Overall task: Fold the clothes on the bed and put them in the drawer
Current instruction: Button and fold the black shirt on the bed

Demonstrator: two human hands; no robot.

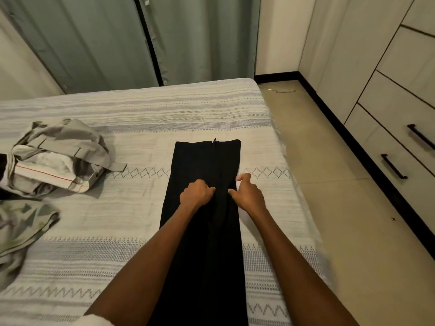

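Both hands — left (196, 192) and right (247, 195) — rest curled on the black garment (207, 165), grip unclear; smooth it flat on the bed (141, 114) before folding.

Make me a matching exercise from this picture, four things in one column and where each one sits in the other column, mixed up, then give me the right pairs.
Column one:
1. black garment
2. grey clothes pile
3. patterned garment
4. drawers

Column two:
A. bed's left edge, nearest the camera
B. along the right wall, beyond the floor
C. laid flat lengthwise on the bed, under both hands
D. left on the bed, crumpled, farther back

Pairs: 1-C, 2-D, 3-A, 4-B
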